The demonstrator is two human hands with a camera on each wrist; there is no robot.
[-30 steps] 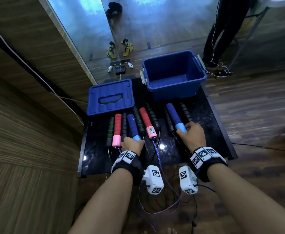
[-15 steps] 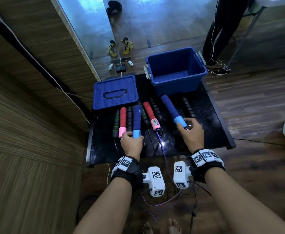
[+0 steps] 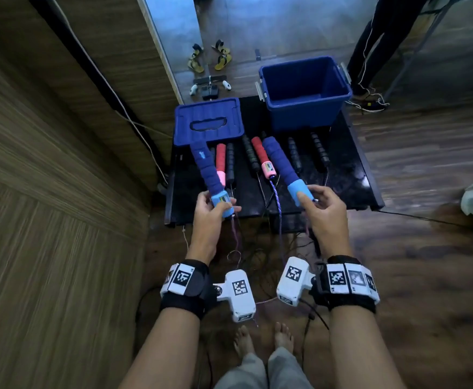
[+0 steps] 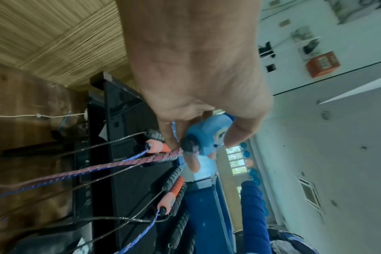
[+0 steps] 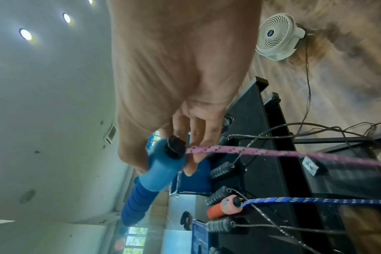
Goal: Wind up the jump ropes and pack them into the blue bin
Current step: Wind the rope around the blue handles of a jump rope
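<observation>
Each hand holds one blue jump-rope handle up above the bench — the left hand (image 3: pixel 211 204) pinches the left handle (image 3: pixel 207 172), the right hand (image 3: pixel 323 206) pinches the right handle (image 3: pixel 284 167). The pink rope (image 5: pixel 294 153) hangs down. The blue bin (image 3: pixel 304 92) sits far behind.

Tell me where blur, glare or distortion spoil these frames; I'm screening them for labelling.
Head view: wide-angle bending at the edges, motion smear on the wood wall panels, small glare spots on the black table; both blue handles sharp. Left wrist view: left hand soft, wall streaked. Right wrist view: ceiling spotlights flare, floor smeared near the white fan.
</observation>
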